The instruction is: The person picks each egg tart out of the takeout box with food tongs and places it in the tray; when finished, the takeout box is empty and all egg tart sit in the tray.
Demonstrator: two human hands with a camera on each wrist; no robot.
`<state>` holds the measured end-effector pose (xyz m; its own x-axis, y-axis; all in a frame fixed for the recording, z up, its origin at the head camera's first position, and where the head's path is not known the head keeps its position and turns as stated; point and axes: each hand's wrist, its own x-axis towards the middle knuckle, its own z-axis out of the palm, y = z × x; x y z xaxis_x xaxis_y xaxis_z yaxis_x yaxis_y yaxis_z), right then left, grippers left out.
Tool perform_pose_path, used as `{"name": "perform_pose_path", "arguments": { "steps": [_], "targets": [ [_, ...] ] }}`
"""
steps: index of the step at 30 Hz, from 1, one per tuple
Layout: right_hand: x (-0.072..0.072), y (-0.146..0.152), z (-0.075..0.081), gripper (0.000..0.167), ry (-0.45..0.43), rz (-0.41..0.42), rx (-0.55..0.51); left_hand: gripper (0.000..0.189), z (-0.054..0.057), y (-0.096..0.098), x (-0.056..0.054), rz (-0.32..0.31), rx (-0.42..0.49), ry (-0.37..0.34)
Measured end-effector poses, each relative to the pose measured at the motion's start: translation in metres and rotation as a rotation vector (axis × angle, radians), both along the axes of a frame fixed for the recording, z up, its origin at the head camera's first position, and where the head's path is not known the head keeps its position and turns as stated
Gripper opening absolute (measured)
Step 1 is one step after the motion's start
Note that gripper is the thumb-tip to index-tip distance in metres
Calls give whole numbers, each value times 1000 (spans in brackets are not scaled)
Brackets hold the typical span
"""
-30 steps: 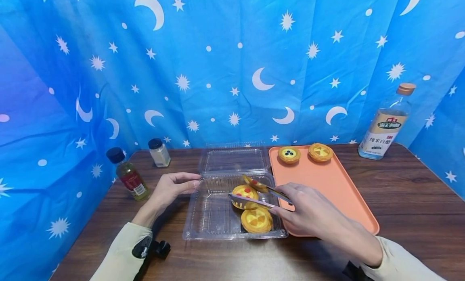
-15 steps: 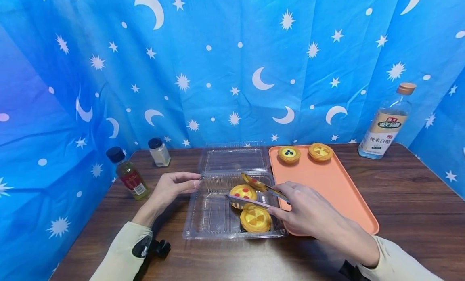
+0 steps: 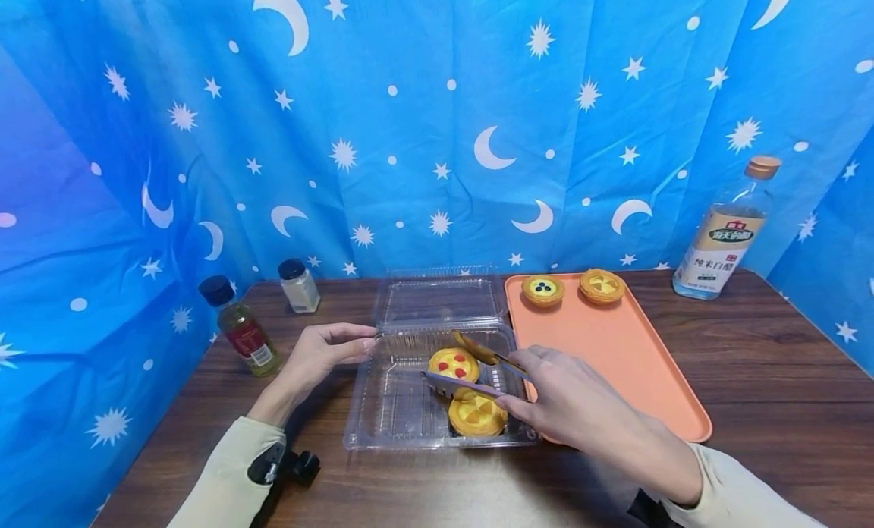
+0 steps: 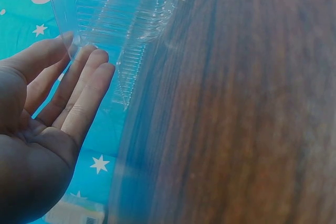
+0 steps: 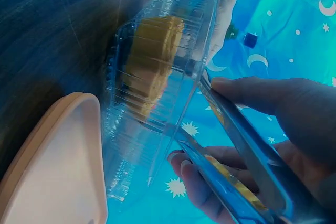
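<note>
My left hand (image 3: 336,353) pinches the left rim of a clear plastic clamshell box (image 3: 392,422) between thumb and fingers; the left wrist view shows the fingertips at the rim. In my right hand (image 3: 570,395) is a pair of metal tongs (image 5: 257,153), its two arms spread apart. Their tips reach into the box, either side of an egg tart with red toppings (image 3: 454,365); whether they touch it I cannot tell. Nearer the front edge, a second tart with yellow wedges (image 3: 480,416) lies in the box, partly behind the lower tong arm.
The box's lid (image 3: 440,300) lies folded back. Right of it, an orange tray (image 3: 601,338) holds a blueberry tart (image 3: 543,290) and a wedge-topped tart (image 3: 602,287). A vinegar bottle (image 3: 724,247), a red-labelled bottle (image 3: 247,337) and a black-capped jar (image 3: 300,289) stand around.
My right hand and the tongs have moved slightly left. The red-topped tart has shifted a little left in the box, and the wedge-topped one slightly too. My left hand stays put.
</note>
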<state>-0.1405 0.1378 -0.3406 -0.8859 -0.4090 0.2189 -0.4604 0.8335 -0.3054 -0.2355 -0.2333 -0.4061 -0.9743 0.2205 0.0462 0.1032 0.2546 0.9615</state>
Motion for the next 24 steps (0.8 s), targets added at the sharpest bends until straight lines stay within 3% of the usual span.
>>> {"name": "perform_pose_path", "arguments": {
  "steps": [7, 16, 24],
  "targets": [
    [0, 1, 2, 46, -25, -27, 15, 34, 0, 0, 1, 1, -15, 5],
    [-2, -2, 1, 46, 0, 9, 3, 33, 0, 0, 0, 7, -17, 0],
    [-4, 0, -1, 35, 8, 31, -25, 33, -1, -1, -1, -2, -3, -2]
  ]
}}
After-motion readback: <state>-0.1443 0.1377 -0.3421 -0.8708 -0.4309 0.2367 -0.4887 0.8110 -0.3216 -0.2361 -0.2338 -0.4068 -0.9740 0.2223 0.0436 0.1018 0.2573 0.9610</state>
